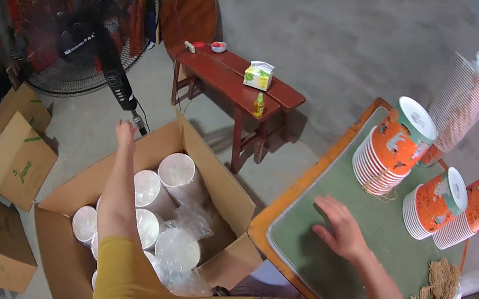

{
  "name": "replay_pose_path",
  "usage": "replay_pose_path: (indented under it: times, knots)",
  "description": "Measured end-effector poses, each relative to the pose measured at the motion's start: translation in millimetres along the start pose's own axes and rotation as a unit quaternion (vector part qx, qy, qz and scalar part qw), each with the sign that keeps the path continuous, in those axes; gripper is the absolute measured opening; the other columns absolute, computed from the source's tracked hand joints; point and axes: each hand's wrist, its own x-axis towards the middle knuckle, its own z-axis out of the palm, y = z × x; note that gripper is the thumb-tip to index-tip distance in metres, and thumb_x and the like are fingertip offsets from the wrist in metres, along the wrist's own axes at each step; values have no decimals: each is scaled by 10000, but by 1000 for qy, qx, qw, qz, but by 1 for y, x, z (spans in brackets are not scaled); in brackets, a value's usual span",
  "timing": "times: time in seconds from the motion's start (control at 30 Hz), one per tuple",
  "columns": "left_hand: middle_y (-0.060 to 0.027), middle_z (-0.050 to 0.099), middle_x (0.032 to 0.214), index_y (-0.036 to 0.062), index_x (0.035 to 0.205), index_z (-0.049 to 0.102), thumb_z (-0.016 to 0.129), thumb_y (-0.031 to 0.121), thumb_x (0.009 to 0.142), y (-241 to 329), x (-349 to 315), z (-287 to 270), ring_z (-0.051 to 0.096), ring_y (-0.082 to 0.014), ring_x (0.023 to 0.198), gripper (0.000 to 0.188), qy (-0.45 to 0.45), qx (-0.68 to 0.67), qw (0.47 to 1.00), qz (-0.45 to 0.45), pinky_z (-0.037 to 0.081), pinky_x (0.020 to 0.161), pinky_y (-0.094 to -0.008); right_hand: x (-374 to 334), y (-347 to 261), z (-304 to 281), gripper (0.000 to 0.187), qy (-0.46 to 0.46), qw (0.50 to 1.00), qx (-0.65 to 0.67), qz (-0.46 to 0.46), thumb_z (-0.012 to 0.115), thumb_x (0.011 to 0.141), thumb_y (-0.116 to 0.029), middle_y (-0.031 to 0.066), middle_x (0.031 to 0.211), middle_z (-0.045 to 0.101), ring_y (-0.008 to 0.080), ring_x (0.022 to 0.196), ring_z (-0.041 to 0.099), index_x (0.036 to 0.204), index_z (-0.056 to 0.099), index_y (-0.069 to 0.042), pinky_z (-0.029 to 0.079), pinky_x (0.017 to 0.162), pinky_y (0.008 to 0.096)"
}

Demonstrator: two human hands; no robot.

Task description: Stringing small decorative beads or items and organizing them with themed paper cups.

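Note:
My left arm stretches out over a large open cardboard box. The left hand hangs above the box's far edge, in front of the fan's pole, fingers apart and nothing seen in it. Inside the box stand several white paper cup stacks in clear plastic. My right hand is over the green tabletop, open and empty, thumb out from the fingers. To its right lie stacks of orange and green printed paper cups: a large stack with loose twine and two smaller stacks.
A black standing fan is beyond the box. Cartons lie at left. A red wooden bench holds a tissue pack and small bottle. A bundle of twine and a plastic-wrapped cup bundle are at right.

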Motion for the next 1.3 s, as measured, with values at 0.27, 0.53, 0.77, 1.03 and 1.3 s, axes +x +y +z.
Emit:
replay_pose_path:
  times: [0.27, 0.53, 0.77, 1.03, 1.3]
  knots:
    - [-79, 508, 1058, 1, 1484, 217, 521, 66, 773, -40, 132, -16, 511, -184, 961, 776, 26, -40, 998, 29, 472, 795, -347, 4, 10, 34, 544, -64, 994, -10, 83, 716, 831, -228, 138, 1386, 507, 373, 1318, 435, 1315, 533, -62, 376, 1082, 455]
    - [-41, 573, 899, 104, 1092, 461, 568, 49, 796, -87, 225, -6, 569, -162, 836, 320, 2, -74, 994, 85, 481, 699, -356, 12, 8, 44, 542, -63, 991, -23, 115, 748, 750, -224, 143, 1325, 558, 377, 1278, 479, 1237, 588, -51, 399, 1045, 473]
    - [-51, 630, 1076, 99, 1121, 554, 599, 288, 922, -131, 336, -83, 576, -174, 1047, 277, -93, -36, 987, 128, 461, 880, -400, 10, 19, 47, 495, -68, 989, -43, 121, 732, 766, -302, 123, 1302, 579, 340, 1260, 510, 1187, 622, -67, 417, 1037, 442]
    - [-35, 617, 1065, 94, 1141, 550, 594, 189, 904, -115, 369, -88, 567, -166, 1050, 259, -113, -59, 987, 101, 427, 974, -416, 3, 25, 43, 486, -64, 990, -40, 120, 731, 793, -303, 82, 1321, 578, 317, 1255, 523, 1212, 606, -93, 437, 1021, 424]
    - [18, 572, 1272, 187, 1328, 485, 619, 257, 911, -124, 354, -83, 476, -151, 1230, 443, -64, -30, 997, 36, 407, 1000, -473, 11, 17, 45, 481, -71, 990, -33, 115, 732, 805, -286, 79, 1329, 571, 307, 1272, 506, 1230, 596, -104, 438, 1017, 425]
